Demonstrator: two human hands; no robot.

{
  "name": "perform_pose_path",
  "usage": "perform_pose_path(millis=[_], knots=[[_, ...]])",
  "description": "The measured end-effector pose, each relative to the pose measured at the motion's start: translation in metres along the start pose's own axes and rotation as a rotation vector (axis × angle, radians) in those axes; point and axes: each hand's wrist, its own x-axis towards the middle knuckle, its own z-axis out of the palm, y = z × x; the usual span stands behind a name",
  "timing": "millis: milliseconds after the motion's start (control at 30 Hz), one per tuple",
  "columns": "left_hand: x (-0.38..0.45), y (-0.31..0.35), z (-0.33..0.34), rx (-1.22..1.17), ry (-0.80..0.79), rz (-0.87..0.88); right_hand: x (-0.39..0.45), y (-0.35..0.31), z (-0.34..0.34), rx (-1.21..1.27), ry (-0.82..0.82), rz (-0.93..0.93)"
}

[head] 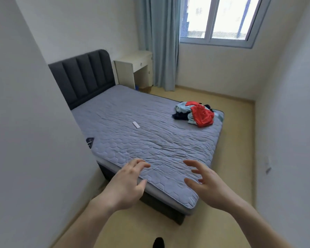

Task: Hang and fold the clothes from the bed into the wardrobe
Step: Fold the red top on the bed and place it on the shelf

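Head view gives me the whole room, so I take the bed (150, 140) as my landmark. Far left of it, against the wall, stands its dark padded headboard (82, 76), and a small dark item (90, 141) lies at the mattress edge by that wall. My left hand (127, 183) hangs over the near foot corner of the bed, fingers spread and loosely bent, holding nothing. A little white remote-like object (136, 125) lies near the middle of the mattress. My right hand (206, 181) hovers just right of the left, over the same near corner, fingers splayed and empty too. Beyond the headboard a pale desk (132, 67) sits beside a blue curtain (159, 42).

The clothes (195, 113) are heaped at the bed's far right corner, well apart from both hands: red, pale blue and dark navy pieces tangled together. I judge them light, limp and prone to dragging neighbours along. I'd lift the red top piece by its shoulders or waistband, one garment at a time. No wardrobe shows here.
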Motion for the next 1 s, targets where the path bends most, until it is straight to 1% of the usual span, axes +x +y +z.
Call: perform_pose_path(millis=[200,300,500,633,767,1000], knots=[[0.134,-0.005,0.013,-0.020,-0.063,0.050,0.076,0.040,-0.060,-0.030,0.070,0.091],[0.206,0.003,0.020,-0.005,-0.116,0.101,0.106,0.058,-0.093,-0.029,0.122,0.124],[0.331,0.063,0.049,0.006,-0.225,0.238,0.128,0.109,-0.163,-0.008,0.254,0.233],[0.405,0.111,0.078,0.004,-0.254,0.298,0.148,0.156,-0.215,0.000,0.302,0.294],[0.468,0.152,0.110,-0.006,-0.265,0.287,0.183,0.207,-0.265,0.021,0.278,0.296],[0.555,0.209,0.153,-0.057,-0.228,0.137,0.247,0.290,-0.372,0.024,0.169,0.267]])
